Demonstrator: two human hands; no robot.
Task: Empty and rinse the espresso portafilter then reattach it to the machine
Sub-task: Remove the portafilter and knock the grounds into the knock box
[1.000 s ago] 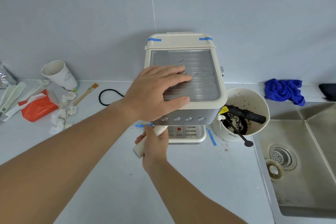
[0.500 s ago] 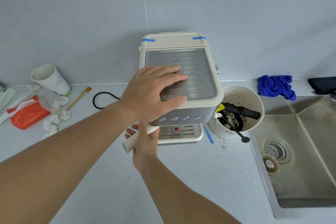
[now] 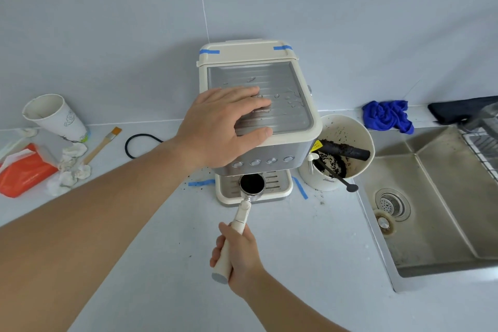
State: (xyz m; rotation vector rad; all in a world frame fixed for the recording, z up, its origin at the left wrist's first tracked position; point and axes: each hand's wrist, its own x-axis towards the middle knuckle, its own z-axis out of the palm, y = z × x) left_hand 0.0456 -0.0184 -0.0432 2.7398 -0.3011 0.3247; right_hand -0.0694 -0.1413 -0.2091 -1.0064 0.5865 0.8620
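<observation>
The cream and steel espresso machine stands against the wall. My left hand lies flat on its top tray, fingers spread. My right hand grips the cream handle of the portafilter. The portafilter is out of the machine, held level over the drip tray. Its round basket faces up and is full of dark coffee grounds.
A cream knock bin with grounds, a black bar and a black spoon stands right of the machine. The steel sink lies further right, a blue cloth behind it. A paper cup, brush, tissues and an orange pack lie left.
My right hand has swung the handle from the left and pulled the portafilter out from under the machine toward me; its basket of grounds now shows. My left hand stays on top.
</observation>
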